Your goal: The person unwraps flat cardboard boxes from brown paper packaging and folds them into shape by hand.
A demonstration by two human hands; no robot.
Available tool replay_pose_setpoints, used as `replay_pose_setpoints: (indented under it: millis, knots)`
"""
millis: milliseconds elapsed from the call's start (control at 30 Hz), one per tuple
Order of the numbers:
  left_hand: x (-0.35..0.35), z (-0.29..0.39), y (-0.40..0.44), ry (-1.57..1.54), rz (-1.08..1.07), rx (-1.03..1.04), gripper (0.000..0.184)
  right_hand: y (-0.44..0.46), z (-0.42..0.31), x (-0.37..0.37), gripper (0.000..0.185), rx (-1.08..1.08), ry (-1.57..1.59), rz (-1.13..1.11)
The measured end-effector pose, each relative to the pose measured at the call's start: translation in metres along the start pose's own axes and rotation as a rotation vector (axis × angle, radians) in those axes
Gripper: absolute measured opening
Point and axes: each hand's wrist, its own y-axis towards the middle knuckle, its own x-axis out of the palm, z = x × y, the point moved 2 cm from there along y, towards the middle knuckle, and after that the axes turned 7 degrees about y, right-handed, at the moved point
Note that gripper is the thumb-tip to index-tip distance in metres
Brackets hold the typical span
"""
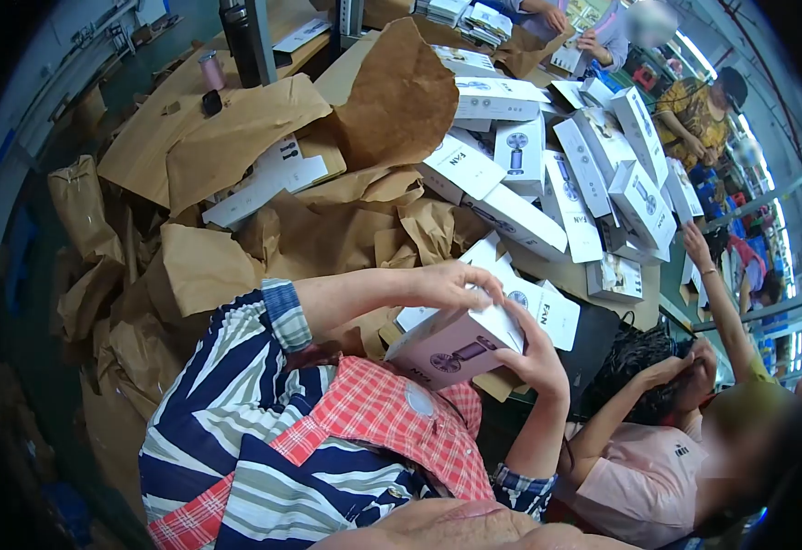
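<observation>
A white fan box (451,346) with a picture of a handheld fan on its side is held close in front of my chest. My left hand (456,286) grips its top edge, fingers bent over the end flap. On the other side, my right hand (534,353) has its fingers and thumb around the near end of the box. Just behind it lie flat white cartons printed FAN (552,313), partly covered by my hands and the held box. Whether the box has anything inside cannot be seen.
Crumpled brown paper (328,229) covers the left of the table. A pile of white fan boxes (566,174) stands at the back right. A black bottle (239,46) and a pink can (210,71) stand back left. A co-worker in a pink shirt (644,477) is close on my right.
</observation>
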Motion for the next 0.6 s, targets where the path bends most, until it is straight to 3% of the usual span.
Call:
replay_pose_setpoints:
  millis: [67,100,133,167,200,233,300,333,367,400,433,500,533,600]
  knots:
    - [-0.007,-0.012,0.007,-0.006,0.245,0.074,0.026,0.0,0.0,-0.005,0.067,0.048,-0.299,0.09]
    - [-0.011,-0.015,0.01,-0.243,0.322,0.181,0.024,0.0,0.009,-0.022,0.068,0.018,-0.22,0.191]
    - [-0.018,-0.009,0.008,-0.259,0.416,0.253,0.024,0.001,-0.019,-0.036,0.06,0.1,-0.253,0.366]
    - [-0.023,0.002,0.004,-0.304,0.484,0.268,0.027,0.002,-0.02,-0.056,0.054,-0.149,-0.286,0.584]
    - [-0.026,0.011,-0.002,-0.305,0.561,0.333,0.031,-0.001,-0.019,-0.073,0.048,-0.191,0.291,0.685]
    - [-0.031,0.017,-0.007,-0.294,0.648,0.402,0.032,-0.002,-0.025,-0.089,0.047,-0.331,0.612,0.803]
    - [-0.033,0.011,-0.012,-0.378,0.721,0.433,0.029,-0.002,-0.02,-0.089,0.043,-0.397,0.701,0.853]
    - [-0.036,0.002,-0.015,-0.341,0.697,0.488,0.03,-0.001,0.0,-0.085,0.036,-0.348,0.616,0.678]
    - [-0.037,-0.003,-0.017,-0.295,0.618,0.417,0.031,-0.007,0.002,-0.065,0.03,-0.137,0.184,0.623]
    - [-0.036,-0.009,-0.018,-0.251,0.536,0.346,0.032,-0.01,0.011,-0.043,0.027,0.056,0.211,0.44]
    - [-0.032,-0.024,-0.014,-0.307,0.455,0.218,0.031,-0.013,0.047,-0.03,0.027,0.382,0.212,0.221]
    - [-0.029,-0.045,-0.013,0.023,0.306,-0.12,0.032,-0.009,0.083,0.006,0.03,0.476,-0.004,0.097]
    - [-0.031,-0.055,-0.008,0.203,0.2,-0.299,0.038,-0.002,0.099,0.01,0.027,0.457,-0.299,0.068]
    - [-0.033,-0.093,0.02,0.422,0.293,-0.215,0.045,0.013,0.145,0.009,0.026,0.277,-0.609,0.245]
